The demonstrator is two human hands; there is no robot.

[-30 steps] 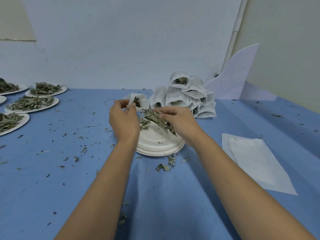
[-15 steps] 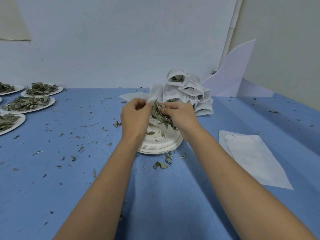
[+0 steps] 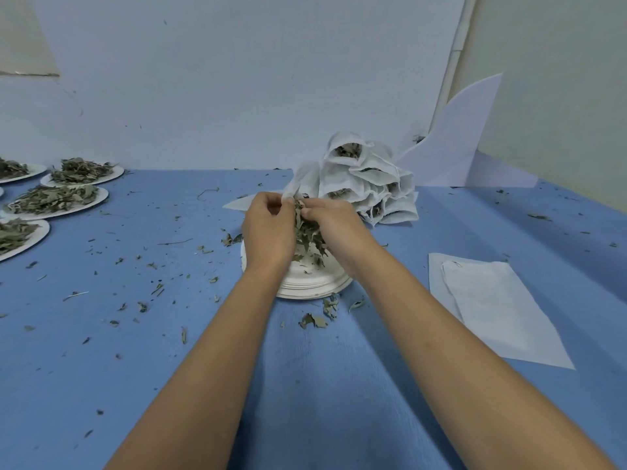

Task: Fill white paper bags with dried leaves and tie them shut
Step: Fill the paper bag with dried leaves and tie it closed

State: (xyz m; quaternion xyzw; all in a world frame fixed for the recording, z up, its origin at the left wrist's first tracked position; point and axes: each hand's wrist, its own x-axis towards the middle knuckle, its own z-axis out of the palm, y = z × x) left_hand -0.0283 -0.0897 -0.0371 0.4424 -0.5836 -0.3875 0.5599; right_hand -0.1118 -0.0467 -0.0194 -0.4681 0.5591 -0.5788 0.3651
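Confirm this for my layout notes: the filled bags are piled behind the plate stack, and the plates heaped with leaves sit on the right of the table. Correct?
One slip: the head view shows the plates heaped with leaves on the left of the table. The filled bags are indeed piled behind the plate stack.

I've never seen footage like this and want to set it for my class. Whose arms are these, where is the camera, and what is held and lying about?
No machine: a person wears a head camera that looks down at their own arms. The left hand pinches a white bag; the right hand grips dried leaves beside it, above a stack of plates. On the blue table: filled bags behind, plates of leaves far left, flat empty bags at right, leaf crumbs all over.
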